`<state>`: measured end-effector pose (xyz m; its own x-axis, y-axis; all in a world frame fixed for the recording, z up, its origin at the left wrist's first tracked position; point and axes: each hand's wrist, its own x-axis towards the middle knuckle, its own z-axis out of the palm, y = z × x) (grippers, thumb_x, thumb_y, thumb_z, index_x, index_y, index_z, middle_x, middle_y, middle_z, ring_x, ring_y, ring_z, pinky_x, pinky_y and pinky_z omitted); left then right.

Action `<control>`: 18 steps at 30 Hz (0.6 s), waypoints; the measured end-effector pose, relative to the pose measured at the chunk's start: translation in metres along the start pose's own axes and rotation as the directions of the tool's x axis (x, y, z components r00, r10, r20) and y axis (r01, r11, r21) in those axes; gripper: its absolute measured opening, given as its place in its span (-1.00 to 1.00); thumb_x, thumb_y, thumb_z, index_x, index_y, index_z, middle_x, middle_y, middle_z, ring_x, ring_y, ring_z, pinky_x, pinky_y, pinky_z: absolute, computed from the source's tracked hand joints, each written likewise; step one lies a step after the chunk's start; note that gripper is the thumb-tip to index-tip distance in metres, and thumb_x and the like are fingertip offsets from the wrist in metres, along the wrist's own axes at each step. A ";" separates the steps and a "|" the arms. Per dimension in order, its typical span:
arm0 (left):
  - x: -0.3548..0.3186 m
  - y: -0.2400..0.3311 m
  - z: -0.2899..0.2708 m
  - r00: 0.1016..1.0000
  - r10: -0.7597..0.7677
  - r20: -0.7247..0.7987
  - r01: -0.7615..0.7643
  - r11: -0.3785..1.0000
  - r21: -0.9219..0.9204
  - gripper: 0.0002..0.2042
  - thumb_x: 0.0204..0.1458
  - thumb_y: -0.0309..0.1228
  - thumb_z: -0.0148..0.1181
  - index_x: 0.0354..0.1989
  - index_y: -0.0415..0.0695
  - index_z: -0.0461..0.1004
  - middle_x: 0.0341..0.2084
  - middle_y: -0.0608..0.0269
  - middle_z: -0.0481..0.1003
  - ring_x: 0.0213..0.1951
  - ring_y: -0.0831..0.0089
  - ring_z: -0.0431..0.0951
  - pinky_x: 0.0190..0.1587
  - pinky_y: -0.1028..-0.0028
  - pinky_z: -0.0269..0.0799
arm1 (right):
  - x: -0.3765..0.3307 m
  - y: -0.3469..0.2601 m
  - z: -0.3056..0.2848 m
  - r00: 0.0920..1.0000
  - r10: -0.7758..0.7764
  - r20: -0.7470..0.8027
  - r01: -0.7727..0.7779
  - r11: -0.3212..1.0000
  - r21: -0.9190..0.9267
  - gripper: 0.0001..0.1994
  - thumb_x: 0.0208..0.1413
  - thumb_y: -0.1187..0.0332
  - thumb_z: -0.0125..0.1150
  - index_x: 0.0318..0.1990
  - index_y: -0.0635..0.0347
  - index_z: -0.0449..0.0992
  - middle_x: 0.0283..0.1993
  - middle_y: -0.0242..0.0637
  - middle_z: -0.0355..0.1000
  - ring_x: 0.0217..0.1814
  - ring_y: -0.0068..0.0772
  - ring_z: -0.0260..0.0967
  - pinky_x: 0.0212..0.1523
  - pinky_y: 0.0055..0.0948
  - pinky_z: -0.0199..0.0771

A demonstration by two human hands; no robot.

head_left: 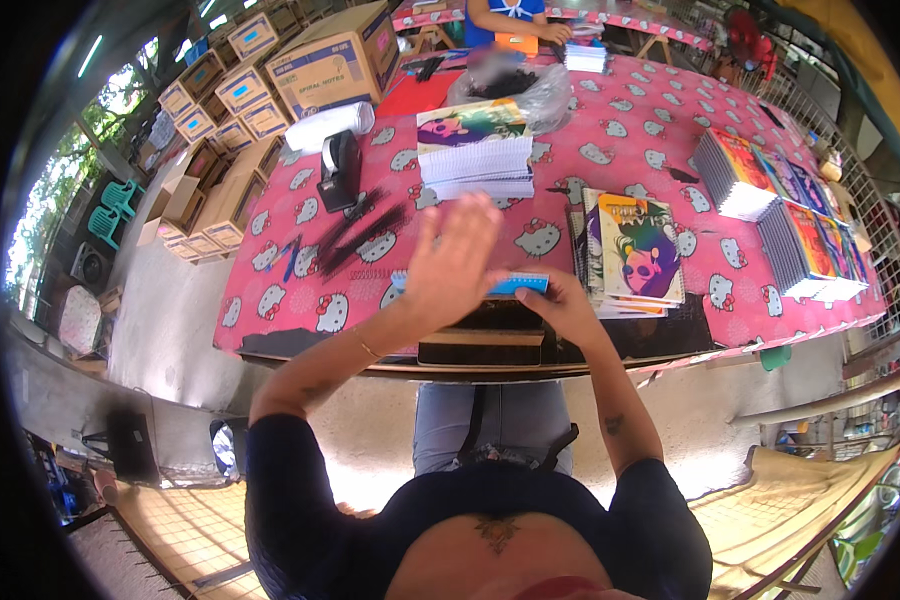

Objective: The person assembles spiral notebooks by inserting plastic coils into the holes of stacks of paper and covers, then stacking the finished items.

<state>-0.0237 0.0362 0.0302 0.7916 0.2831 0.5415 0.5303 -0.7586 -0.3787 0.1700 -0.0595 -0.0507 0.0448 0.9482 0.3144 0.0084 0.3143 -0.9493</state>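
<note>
A narrow blue strip point(518, 283) with small marks along its edge lies across the front of the table; whether it is a ruler or a pad's edge is unclear. My right hand point(562, 306) grips its right end, thumb on top. Over its left part is my left hand point(452, 268), open with fingers stretched forward, slightly blurred; whether it touches the strip I cannot tell. A dark block-like stand point(480, 348) sits below the strip at the table edge. Beyond my left hand lies a stack of white pages point(477, 172) with a colourful cover point(460, 124).
Black spiral coils point(365, 235) and a black tape dispenser point(340, 170) lie to the left. Illustrated covers point(638, 245) are piled to the right, with spiral notebook stacks point(735, 185) farther off. Cardboard boxes point(335, 65) stand far left. A person point(510, 18) works across the table.
</note>
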 end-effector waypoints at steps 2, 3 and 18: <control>-0.022 0.028 -0.011 0.977 0.164 0.137 -0.163 0.986 -0.016 -0.17 0.07 0.16 0.12 0.34 -0.26 0.20 0.32 -0.05 0.26 0.37 0.10 0.23 0.29 -0.15 0.17 | -0.001 -0.005 0.001 1.000 0.030 -0.009 -0.030 0.999 -0.044 -0.77 0.23 0.46 0.27 0.02 0.28 0.59 -0.22 -0.38 0.56 -0.18 -0.66 0.40 -0.12 -0.51 0.45; -0.035 0.035 -0.003 0.972 0.209 0.106 -0.203 0.977 -0.066 -0.16 0.05 0.17 0.12 0.35 -0.27 0.19 0.33 -0.06 0.25 0.37 0.10 0.23 0.29 -0.14 0.17 | -0.001 0.004 -0.001 1.000 0.009 0.007 -0.008 0.995 -0.101 -0.78 0.23 0.46 0.27 0.00 0.27 0.60 -0.26 -0.40 0.55 -0.21 -0.68 0.38 -0.17 -0.52 0.44; -0.033 0.044 0.000 0.996 0.090 0.027 -0.073 0.921 -0.383 -0.24 0.22 0.05 0.03 0.40 -0.35 0.15 0.43 -0.14 0.12 0.48 0.01 0.05 0.42 -0.11 -0.13 | -0.001 -0.013 -0.005 0.998 -0.029 0.047 0.045 0.923 -0.382 -0.72 0.11 0.43 0.36 -0.02 0.28 0.58 -0.31 -0.15 0.56 -0.38 -0.35 0.42 -0.30 -0.36 0.42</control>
<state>-0.0264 -0.0069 -0.0042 0.8439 0.2297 0.4848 0.3148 -0.9438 -0.1008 0.1746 -0.0645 -0.0382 -0.0028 0.9399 0.3413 0.3916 0.3151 -0.8645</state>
